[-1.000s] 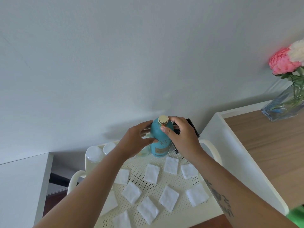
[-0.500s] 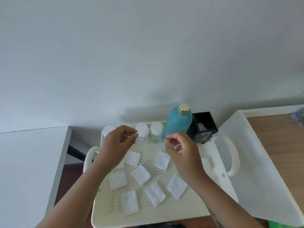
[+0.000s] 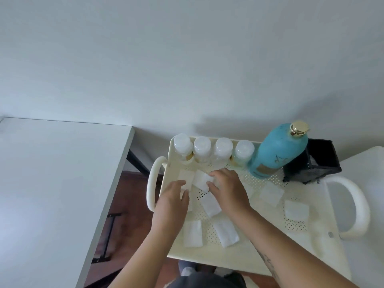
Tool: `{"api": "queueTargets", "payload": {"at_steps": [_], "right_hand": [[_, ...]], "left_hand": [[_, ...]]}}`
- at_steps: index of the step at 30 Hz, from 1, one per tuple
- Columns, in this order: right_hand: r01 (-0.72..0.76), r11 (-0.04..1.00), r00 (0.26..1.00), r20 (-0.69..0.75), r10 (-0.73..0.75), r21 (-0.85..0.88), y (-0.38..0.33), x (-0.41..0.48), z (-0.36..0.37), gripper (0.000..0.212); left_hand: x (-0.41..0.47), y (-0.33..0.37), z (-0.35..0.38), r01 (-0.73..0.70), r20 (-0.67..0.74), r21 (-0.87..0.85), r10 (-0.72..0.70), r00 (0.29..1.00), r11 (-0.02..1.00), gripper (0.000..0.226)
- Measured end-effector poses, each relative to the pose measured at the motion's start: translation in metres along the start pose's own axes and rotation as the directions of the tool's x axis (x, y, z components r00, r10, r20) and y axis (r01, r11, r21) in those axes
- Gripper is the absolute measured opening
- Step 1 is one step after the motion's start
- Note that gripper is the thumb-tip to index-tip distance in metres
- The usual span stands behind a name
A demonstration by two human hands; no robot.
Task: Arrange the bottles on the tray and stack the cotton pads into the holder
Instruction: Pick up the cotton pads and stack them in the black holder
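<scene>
A cream perforated tray (image 3: 261, 254) with looped handles holds several small clear bottles (image 3: 202, 148) in a row along its far edge. A tall teal bottle (image 3: 278, 152) with a gold cap stands upright beside them. A black holder (image 3: 313, 161) sits at the tray's far right corner. Several white square cotton pads (image 3: 272, 193) lie scattered on the tray. My left hand (image 3: 173, 197) rests fingertips on a pad (image 3: 186, 177) at the tray's left. My right hand (image 3: 227, 188) pinches another pad (image 3: 202, 179) between thumb and fingers.
A white table (image 3: 52, 194) lies to the left, with a gap showing dark floor between it and the tray. A white surface (image 3: 365, 183) edges the right side. A plain wall rises behind.
The teal bottle was set down and released beside the small bottles. Both hands dropped to the cotton pads at the tray's left. The camera swung left and down.
</scene>
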State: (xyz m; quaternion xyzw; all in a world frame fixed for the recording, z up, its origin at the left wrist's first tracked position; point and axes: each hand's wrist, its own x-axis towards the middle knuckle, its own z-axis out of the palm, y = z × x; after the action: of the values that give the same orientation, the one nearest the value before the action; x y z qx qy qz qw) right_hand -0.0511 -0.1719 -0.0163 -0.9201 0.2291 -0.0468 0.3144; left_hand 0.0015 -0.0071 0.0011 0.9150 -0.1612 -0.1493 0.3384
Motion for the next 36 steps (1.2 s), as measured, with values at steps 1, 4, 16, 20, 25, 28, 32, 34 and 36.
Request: {"api": "queueTargets", "payload": {"at_steps": [1,4,16,20,25,28,32,34,36], "right_hand": [[-0.002,1.0,1.0,0.01,0.002,-0.025,0.0,0.002,0.004,0.028],[-0.023,0.996,0.999,0.022,0.025,-0.088,0.0,0.006,0.013,0.033],[-0.141,0.989,0.973,0.176,0.148,-0.051,0.006,0.023,0.018,0.016],[-0.15,0.989,0.972,0.182,0.149,-0.008,0.006,0.023,0.014,0.009],[-0.25,0.95,0.964,0.139,0.227,0.185,0.009,0.014,0.003,0.009],[-0.316,0.902,0.948,0.13,0.29,0.295,0.012,0.004,-0.004,0.011],[-0.399,0.823,0.916,0.134,0.378,0.404,0.011,-0.01,-0.012,0.014],[-0.436,0.774,0.896,0.146,0.419,0.459,0.009,-0.017,-0.018,0.012],[-0.451,0.723,0.883,0.144,0.447,0.524,0.007,-0.024,-0.025,0.011]], "left_hand": [[0.0,0.0,0.003,-0.007,-0.01,0.024,0.008,1.0,1.0,0.031],[0.008,0.0,0.011,-0.036,-0.003,0.108,0.037,0.999,0.993,0.033],[0.034,0.009,0.028,0.141,0.016,0.418,-0.163,0.987,0.897,0.035],[0.036,0.011,0.031,0.196,-0.027,0.372,-0.2,0.979,0.907,0.033],[0.042,0.014,0.031,0.226,-0.044,0.375,-0.226,0.973,0.899,0.032],[0.045,0.017,0.033,0.253,-0.025,0.362,-0.261,0.965,0.897,0.028],[0.053,0.015,0.034,0.358,0.013,0.181,-0.366,0.93,0.916,0.025],[0.057,0.016,0.031,0.377,0.058,0.048,-0.38,0.923,0.925,0.029],[0.056,0.019,0.026,0.365,0.083,-0.07,-0.359,0.93,0.928,0.028]]}}
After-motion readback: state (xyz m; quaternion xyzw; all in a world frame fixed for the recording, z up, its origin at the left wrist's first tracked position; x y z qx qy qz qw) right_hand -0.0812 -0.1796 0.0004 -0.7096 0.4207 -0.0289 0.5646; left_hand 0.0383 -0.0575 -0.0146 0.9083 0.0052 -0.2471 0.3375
